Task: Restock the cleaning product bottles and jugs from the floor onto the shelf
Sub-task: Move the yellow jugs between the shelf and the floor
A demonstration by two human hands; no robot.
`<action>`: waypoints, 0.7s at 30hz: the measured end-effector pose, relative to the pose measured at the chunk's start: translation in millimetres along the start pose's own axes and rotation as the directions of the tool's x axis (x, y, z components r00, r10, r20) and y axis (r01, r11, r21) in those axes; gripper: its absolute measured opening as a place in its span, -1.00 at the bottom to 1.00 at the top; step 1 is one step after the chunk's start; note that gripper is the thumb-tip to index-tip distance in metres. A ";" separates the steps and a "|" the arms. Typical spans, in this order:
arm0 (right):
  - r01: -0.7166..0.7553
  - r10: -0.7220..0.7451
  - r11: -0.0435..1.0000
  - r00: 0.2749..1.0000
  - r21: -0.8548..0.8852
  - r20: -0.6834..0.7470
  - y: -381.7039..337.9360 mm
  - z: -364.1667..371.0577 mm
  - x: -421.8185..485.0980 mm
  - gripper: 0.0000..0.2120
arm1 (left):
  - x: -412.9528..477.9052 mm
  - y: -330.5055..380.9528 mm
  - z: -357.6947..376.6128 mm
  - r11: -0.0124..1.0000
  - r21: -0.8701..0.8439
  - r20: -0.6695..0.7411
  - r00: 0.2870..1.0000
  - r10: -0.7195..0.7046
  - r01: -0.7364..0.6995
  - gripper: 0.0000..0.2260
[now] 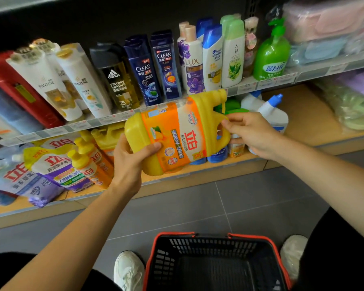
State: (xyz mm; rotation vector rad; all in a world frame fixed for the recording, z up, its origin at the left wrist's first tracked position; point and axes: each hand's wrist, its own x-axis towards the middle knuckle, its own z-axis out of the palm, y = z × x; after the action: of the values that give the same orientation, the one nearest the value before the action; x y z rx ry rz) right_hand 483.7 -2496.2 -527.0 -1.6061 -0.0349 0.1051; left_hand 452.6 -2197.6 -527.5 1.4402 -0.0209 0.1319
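**Item:** yellow jug [177,133], orange label, moulded handle, cap at upper right.

**Position:** off the floor [198,206], held tilted on its side in the air, in front of the lower shelf [198,175] and just below the front edge of the upper shelf [261,85].

**Left hand** [132,158]: wrapped round the base corner, thumb pressed across the label.

**Right hand** [250,133]: fingers curled round the handle.

**Handling, by judgement:** rigid plastic, probably heavy if full, contents apt to shift when tipped. Smooth label face likely slick.

**Best hold:** handle for the lift, second palm under the base for support. Cap end to be turned upward before setting down.

**Likely destination:** lower shelf, beside the matching yellow jugs [105,137] at left. White bottle [271,114] with blue cap lying further right.

**Below:** black basket [214,261], red rim, between two white shoes.
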 end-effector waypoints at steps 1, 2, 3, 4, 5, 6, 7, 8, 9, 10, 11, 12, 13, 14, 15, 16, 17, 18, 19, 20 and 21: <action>-0.016 0.016 0.999 1.000 -0.029 -0.013 1.7 1.0 0.9 -0.87 | -0.8 3.0 -1.1 0.997 0.072 -0.029 0.999 0.037 -0.035 -0.37; -0.016 0.014 0.998 0.999 -0.059 -0.039 2.5 1.7 1.7 -0.81 | -1.8 5.8 -2.2 0.984 0.162 -0.045 0.996 0.081 -0.073 -0.39; -0.008 0.002 0.996 0.998 -0.088 -0.067 2.5 2.9 1.8 -0.71 | -2.5 7.9 -3.3 0.960 0.260 -0.047 0.991 0.124 -0.108 -0.39; -0.003 -0.007 0.993 0.996 -0.117 -0.090 2.0 4.2 0.8 -0.58 | -3.4 9.2 -4.1 0.926 0.353 -0.038 0.987 0.156 -0.133 -0.37; -0.001 -0.014 0.988 0.995 -0.157 -0.099 1.6 5.8 -0.6 -0.48 | -3.9 9.9 -4.3 0.888 0.435 -0.025 0.984 0.175 -0.147 -0.33; 0.008 -0.027 0.976 0.996 -0.217 -0.087 1.1 7.5 -2.7 -0.41 | -5.4 9.9 -3.6 0.850 0.505 -0.014 0.983 0.184 -0.151 -0.29; 0.031 -0.049 0.955 0.997 -0.295 -0.051 0.9 9.6 -4.6 -0.38 | -7.4 9.7 -2.3 0.810 0.566 -0.004 0.982 0.188 -0.152 -0.25; 0.071 -0.075 0.925 0.997 -0.374 0.005 0.5 11.8 -6.6 -0.34 | -9.6 9.2 -0.9 0.771 0.617 0.008 0.982 0.191 -0.155 -0.22; 0.123 -0.100 0.890 0.992 -0.439 0.076 0.4 15.1 -8.9 -0.30 | -12.2 9.0 1.0 0.737 0.656 0.025 0.981 0.193 -0.162 -0.20; 0.179 -0.118 0.855 0.981 -0.487 0.152 0.6 18.9 -11.4 -0.24 | -15.0 9.6 3.3 0.709 0.683 0.049 0.979 0.196 -0.176 -0.19; 0.228 -0.127 0.826 0.966 -0.516 0.225 2.3 23.3 -13.5 -0.18 | -17.5 10.6 5.8 0.685 0.700 0.082 0.976 0.201 -0.200 -0.19; 0.265 -0.122 0.809 0.949 -0.525 0.290 5.2 27.7 -15.3 -0.13 | -19.7 11.4 8.5 0.667 0.709 0.119 0.971 0.206 -0.229 -0.21; 0.283 -0.107 0.813 0.932 -0.510 0.346 8.5 32.2 -17.2 -0.10 | -21.9 12.1 11.4 0.655 0.712 0.154 0.966 0.209 -0.255 -0.23; 0.291 -0.095 0.828 0.915 -0.480 0.392 11.6 36.4 -19.1 -0.11 | -24.1 13.3 14.0 0.648 0.708 0.186 0.960 0.211 -0.280 -0.26; 0.300 -0.094 0.841 0.900 -0.449 0.425 14.3 39.9 -20.5 -0.13 | -26.0 14.6 16.1 0.645 0.702 0.215 0.953 0.213 -0.303 -0.28; 0.306 -0.100 0.852 0.891 -0.424 0.442 16.0 41.9 -21.0 -0.15 | -27.4 15.6 17.3 0.644 0.693 0.244 0.946 0.215 -0.325 -0.28; 0.311 -0.112 0.862 0.888 -0.401 0.446 16.5 42.0 -21.5 -0.18 | -28.2 16.5 18.0 0.645 0.682 0.271 0.938 0.216 -0.345 -0.28; 0.316 -0.129 0.871 0.886 -0.376 0.445 16.2 41.5 -22.4 -0.21 | -29.0 17.6 17.7 0.649 0.669 0.295 0.930 0.217 -0.363 -0.29; 0.321 -0.145 0.879 0.885 -0.354 0.442 16.0 40.6 -23.9 -0.23 | -29.4 18.5 17.3 0.655 0.653 0.317 0.923 0.218 -0.379 -0.30; 0.321 -0.155 0.885 0.887 -0.338 0.434 16.4 39.7 -25.8 -0.25 | -29.4 19.5 16.7 0.664 0.637 0.337 0.916 0.219 -0.393 -0.31; 0.319 -0.161 0.889 0.890 -0.329 0.426 17.1 39.6 -27.9 -0.25 | -29.0 19.9 16.1 0.670 0.622 0.359 0.908 0.217 -0.406 -0.32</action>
State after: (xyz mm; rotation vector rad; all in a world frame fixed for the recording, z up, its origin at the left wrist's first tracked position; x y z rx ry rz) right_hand 451.6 -2459.9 -544.2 -1.9449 -0.6041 0.2311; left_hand 422.8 -2213.4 -508.5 2.1965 -0.4900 0.2567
